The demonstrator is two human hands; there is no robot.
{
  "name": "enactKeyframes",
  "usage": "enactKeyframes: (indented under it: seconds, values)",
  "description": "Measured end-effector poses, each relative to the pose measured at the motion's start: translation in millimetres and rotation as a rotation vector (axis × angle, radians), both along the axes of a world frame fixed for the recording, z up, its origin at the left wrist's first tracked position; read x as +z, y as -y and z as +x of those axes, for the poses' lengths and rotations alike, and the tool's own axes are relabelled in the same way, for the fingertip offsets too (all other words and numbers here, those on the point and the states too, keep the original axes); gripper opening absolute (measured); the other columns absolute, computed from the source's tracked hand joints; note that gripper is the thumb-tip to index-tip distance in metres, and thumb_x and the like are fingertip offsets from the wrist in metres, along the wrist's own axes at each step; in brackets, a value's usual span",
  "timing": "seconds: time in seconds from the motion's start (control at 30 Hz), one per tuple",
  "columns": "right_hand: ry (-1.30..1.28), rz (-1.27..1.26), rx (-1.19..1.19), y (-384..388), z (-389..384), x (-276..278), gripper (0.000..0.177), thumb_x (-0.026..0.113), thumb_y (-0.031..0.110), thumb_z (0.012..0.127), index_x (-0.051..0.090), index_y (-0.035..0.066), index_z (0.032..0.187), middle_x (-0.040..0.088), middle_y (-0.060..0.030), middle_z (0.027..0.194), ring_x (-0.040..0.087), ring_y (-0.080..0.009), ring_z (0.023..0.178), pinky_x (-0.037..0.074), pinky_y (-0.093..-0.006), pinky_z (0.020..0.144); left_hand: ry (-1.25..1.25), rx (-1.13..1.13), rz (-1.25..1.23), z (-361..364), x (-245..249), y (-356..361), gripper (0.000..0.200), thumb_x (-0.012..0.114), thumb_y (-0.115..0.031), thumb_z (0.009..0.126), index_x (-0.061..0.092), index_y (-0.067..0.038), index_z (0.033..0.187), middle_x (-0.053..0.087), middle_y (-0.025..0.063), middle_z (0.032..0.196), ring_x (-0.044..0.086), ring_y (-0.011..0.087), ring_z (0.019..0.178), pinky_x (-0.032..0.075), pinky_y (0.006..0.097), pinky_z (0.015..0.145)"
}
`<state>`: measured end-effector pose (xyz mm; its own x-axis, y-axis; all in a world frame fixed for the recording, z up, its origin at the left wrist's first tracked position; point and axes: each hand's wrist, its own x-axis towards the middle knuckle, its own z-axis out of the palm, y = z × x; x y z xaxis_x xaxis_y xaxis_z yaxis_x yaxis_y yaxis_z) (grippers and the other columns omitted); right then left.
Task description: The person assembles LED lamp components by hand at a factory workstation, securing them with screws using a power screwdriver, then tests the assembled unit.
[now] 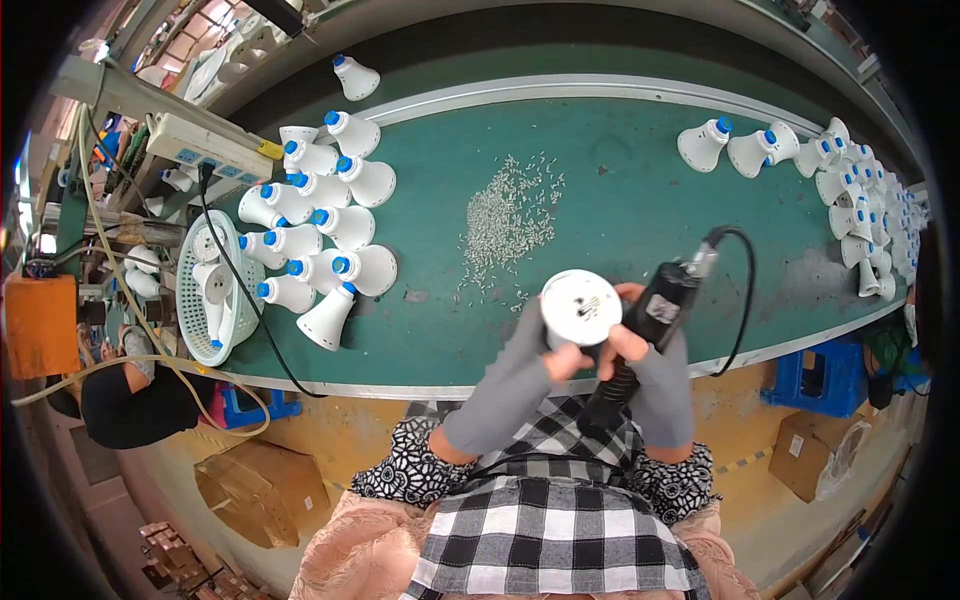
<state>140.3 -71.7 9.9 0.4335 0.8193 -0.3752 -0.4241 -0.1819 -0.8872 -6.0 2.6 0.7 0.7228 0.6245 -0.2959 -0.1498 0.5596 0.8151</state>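
A white round lamp housing (581, 307) is held by my left hand (550, 350), its open face with a few small parts turned up toward the camera. My right hand (640, 350) is closed round a black electric screwdriver (664, 305), which slants with its cord end up and right; the fingertips of this hand are close to the housing's edge. Both hands wear grey fingerless covers. A spread pile of small silvery screws (505, 220) lies on the green table (620, 200) beyond the hands.
White housings with blue caps (345, 226) stand in a group at left, more (850, 190) at right. A pale green basket (235, 300) holds white parts. There are a power strip (210, 148), a cardboard box (262, 490), blue stools (820, 378) and a seated person (130, 405).
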Motion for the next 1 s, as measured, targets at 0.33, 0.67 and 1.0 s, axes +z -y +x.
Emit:
enactKeyframes:
  seconds: [0.33, 0.67, 1.0]
  values:
    - [-0.36, 0.071, -0.13, -1.0, 17.3, -15.3, 0.042, 0.064, 0.014, 0.082, 0.053, -0.005, 0.117, 0.059, -0.0046, 0.069, 0.057, -0.0124, 0.055, 0.047, -0.025, 0.05, -0.455, -0.182, 0.678, 1.6, 18.0, 2.8, 0.064, 0.068, -0.019, 0.084, 0.042, -0.008, 0.141, 0.062, 0.0156, 0.104, 0.065, 0.0267, 0.089, 0.051, 0.0312, 0.075]
    - [-0.199, 0.082, -0.007, 9.3, 18.9, -17.7, 0.062, 0.073, 0.029, 0.083, 0.049, -0.006, 0.129, 0.06, -0.0047, 0.072, 0.06, -0.0135, 0.059, 0.048, -0.0248, 0.055, -0.456, -0.063, 0.911, 3.6, 22.9, -4.5, 0.06, 0.066, -0.01, 0.086, 0.045, -0.005, 0.141, 0.058, 0.0106, 0.113, 0.06, 0.0185, 0.097, 0.048, 0.0288, 0.08]
    - [-0.27, 0.168, -0.009, 9.9, 16.1, -23.6, 0.063, 0.074, 0.028, 0.083, 0.048, -0.008, 0.128, 0.06, -0.005, 0.073, 0.06, -0.0134, 0.059, 0.049, -0.0256, 0.057, -0.545, 0.098, 0.999, 6.4, 11.2, 0.4, 0.057, 0.065, -0.01, 0.085, 0.047, -0.001, 0.138, 0.053, 0.0125, 0.115, 0.057, 0.0204, 0.101, 0.046, 0.031, 0.088]
